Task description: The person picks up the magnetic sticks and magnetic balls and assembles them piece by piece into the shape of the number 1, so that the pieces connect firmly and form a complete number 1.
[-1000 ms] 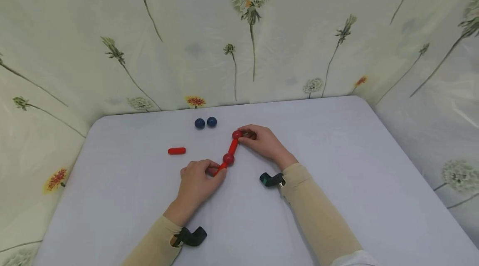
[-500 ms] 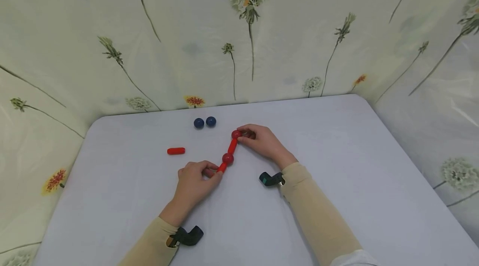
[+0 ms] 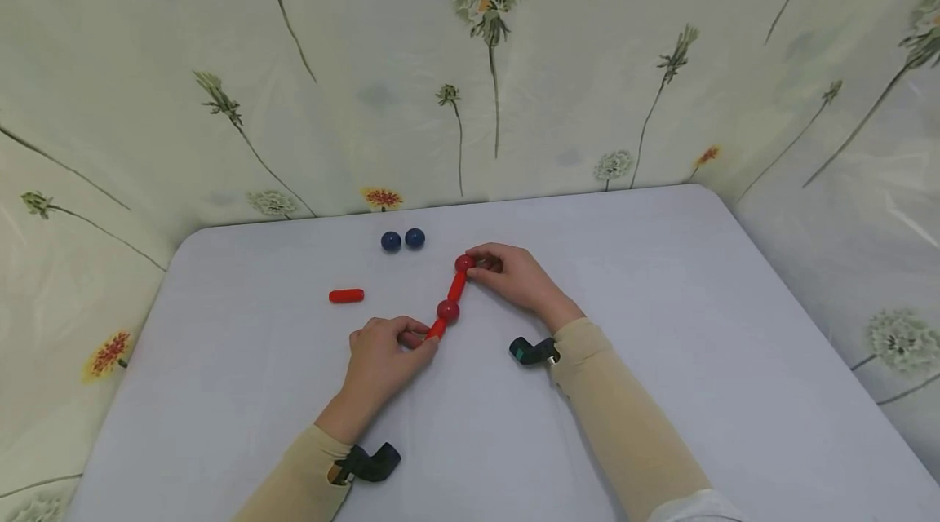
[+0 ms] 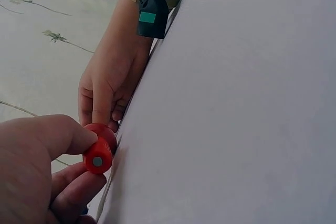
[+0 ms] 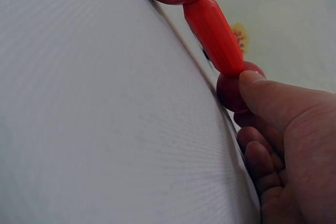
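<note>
A chain of red rods and red balls lies between the two hands. My right hand [image 3: 514, 277] pinches the far red ball [image 3: 464, 263] between thumb and fingers. From that ball a red rod [image 5: 215, 35] leads to the nearer red ball [image 3: 448, 311]. At the chain's near end, my left hand [image 3: 385, 355] pinches a second red rod [image 3: 436, 329]. This rod's free end shows a grey metal disc in the left wrist view, and its other end meets the nearer ball.
A loose red rod [image 3: 346, 296] lies to the left on the white table [image 3: 661, 302]. Two dark blue balls [image 3: 392, 241] sit side by side near the back edge. Behind the table hangs a flower-print cloth [image 3: 352, 57].
My left hand has slid slightly left along the near rod, so more of that rod shows. The right hand still holds the far ball in the same place.
</note>
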The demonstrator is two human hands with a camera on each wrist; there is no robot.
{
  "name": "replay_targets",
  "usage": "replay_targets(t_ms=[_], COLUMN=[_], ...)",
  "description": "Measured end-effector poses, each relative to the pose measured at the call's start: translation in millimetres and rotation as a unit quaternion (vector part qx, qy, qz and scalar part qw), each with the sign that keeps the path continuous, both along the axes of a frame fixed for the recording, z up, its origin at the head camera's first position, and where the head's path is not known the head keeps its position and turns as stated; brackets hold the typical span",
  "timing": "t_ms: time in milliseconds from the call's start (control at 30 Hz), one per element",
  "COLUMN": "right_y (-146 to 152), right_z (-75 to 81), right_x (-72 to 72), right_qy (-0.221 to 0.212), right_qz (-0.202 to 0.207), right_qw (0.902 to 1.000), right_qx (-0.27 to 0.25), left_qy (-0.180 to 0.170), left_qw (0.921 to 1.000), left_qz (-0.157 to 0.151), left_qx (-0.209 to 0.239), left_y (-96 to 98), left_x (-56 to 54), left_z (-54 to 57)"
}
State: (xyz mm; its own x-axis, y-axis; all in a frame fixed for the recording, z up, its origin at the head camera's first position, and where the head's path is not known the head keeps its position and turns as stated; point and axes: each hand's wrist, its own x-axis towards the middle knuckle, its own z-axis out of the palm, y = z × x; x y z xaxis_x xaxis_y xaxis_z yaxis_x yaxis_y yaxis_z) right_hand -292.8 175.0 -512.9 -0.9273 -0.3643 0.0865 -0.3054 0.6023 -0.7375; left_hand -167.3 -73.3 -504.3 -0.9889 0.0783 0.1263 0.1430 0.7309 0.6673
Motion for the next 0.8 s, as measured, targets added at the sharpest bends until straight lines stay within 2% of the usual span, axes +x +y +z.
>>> replay_targets(t_ms=[367,633,800], right_y=[-0.7,-0.2,-0.1], right_z=[0.5,2.3,1.2], right_x=[-0.4,1.4,1.2], right_qy=[0.004,-0.002,-0.001], right_qz=[0.003,-0.002,-0.003], right_qw=[1.0,1.0,1.0], right_qx=[0.0,0.005,0.009], left_qy=[0.007,0.019,0.019], left_qw=[0.9999,0.9996,0.9994], left_qz=[-0.005,-0.014,-0.009], left_qx=[-0.01,-0.017,-0.027], left_y=[-1.9,-1.6,0.2], left_x=[-1.1,-0.3,0.6], left_z=[-4.7,-4.0,-2.8])
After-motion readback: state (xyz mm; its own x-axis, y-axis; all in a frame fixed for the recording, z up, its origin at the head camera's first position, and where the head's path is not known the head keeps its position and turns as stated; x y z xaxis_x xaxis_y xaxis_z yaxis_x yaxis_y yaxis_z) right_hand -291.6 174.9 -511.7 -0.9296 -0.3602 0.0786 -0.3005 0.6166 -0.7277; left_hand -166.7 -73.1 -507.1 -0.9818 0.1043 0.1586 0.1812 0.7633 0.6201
